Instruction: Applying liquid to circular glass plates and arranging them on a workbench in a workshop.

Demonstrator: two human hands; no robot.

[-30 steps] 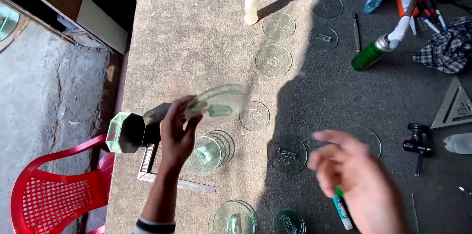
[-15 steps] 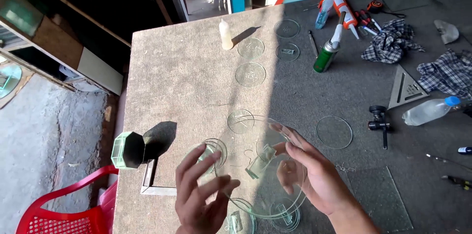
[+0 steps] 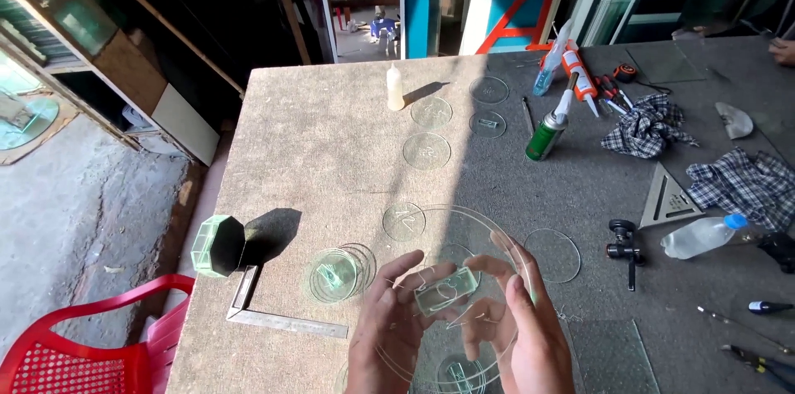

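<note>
Head view: both hands are raised together over the near edge of the worktable (image 3: 331, 137). The left hand (image 3: 389, 323) and right hand (image 3: 517, 332) grip one large round glass disc (image 3: 460, 294) by its opposite rims, fingers curled onto the glass. A small rectangular glass block (image 3: 447, 290) sits at the disc's centre, touched by fingertips of both hands.

Step in hand, as judged: the block is being seated or checked on the disc, the piece held up for inspection. The next move calls for a steady, level grip on both rims and light finger pressure, so the block does not slide off centre.

Orientation: the disc tilts its face up toward the camera, near edge low. Being round, it has no long axis; the block's long axis runs left to right, rising slightly to the right.

Just beyond the hands lie a stack of smaller glass discs (image 3: 335, 271) and a steel square (image 3: 281, 319). A green spray can (image 3: 543, 135) stands well apart.
</note>
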